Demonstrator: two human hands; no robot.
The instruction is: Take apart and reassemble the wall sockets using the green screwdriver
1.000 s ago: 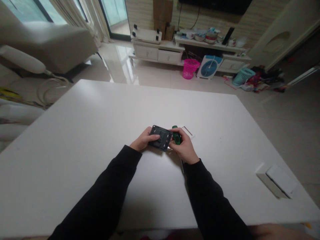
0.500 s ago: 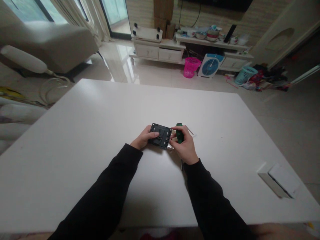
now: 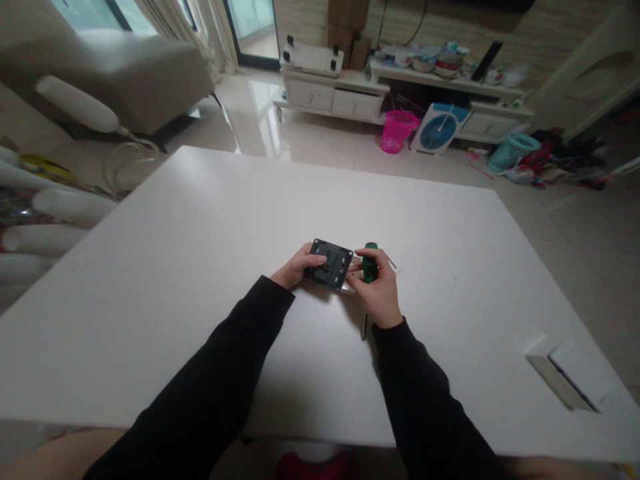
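My left hand point(image 3: 297, 265) is closed on a flat, squarish black plastic housing point(image 3: 330, 268), its thumb across the top face. Several small slots and corner holes show on that face. In my closed right hand point(image 3: 379, 287) lies a screwdriver with a green handle point(image 3: 370, 265); its metal shaft point(image 3: 365, 327) sticks out below the palm toward me. The right thumb and fingertips are at the housing's right edge. Something pale shows between them and under the edge, too small to name. A thin strip point(image 3: 390, 259) lies on the table just beyond the right hand.
Both forearms are over a white table point(image 3: 240, 220). At its right side lies an open white box point(image 3: 570, 373). Beyond the far edge stand a pink basket point(image 3: 399, 131), a blue and white fan point(image 3: 440, 130) and a low cabinet point(image 3: 320, 95).
The view has swung slightly left, so the scene sits further right. My right hand's fingers have shifted at the housing's edge, and more of the screwdriver shaft shows. The left hand keeps its grip.
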